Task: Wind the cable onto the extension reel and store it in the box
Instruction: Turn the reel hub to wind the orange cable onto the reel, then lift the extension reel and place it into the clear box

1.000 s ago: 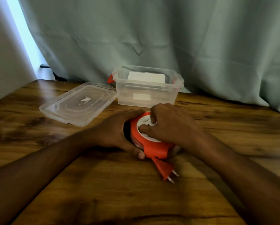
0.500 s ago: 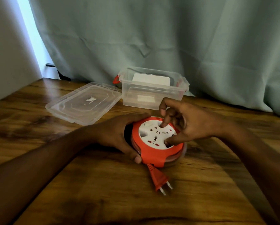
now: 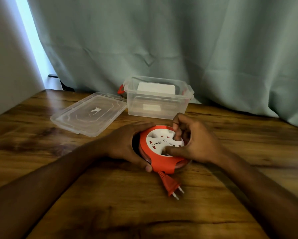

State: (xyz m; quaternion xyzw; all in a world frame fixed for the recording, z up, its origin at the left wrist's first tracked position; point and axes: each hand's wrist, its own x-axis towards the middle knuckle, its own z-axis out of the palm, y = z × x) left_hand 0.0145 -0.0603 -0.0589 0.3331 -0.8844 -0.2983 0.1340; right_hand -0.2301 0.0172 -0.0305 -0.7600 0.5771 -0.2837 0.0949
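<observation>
An orange extension reel (image 3: 159, 160) with a white socket face (image 3: 159, 140) lies flat on the wooden table (image 3: 110, 204). My left hand (image 3: 127, 145) grips its left rim. My right hand (image 3: 194, 142) rests on the socket face, thumb and fingers pressed into its recesses. Only a short stub of cable and the orange two-pin plug (image 3: 170, 185) stick out at the reel's near side. The clear plastic box (image 3: 157, 99) stands open just behind the reel.
The box's clear lid (image 3: 89, 114) lies flat to the left of the box. A white label or card (image 3: 156, 88) shows through the box. A grey-green curtain (image 3: 179, 49) hangs along the table's far edge.
My right hand turned on the socket face, from covering it to gripping it with fingertips. The plug has drawn a little closer to the reel. The left hand kept its hold.
</observation>
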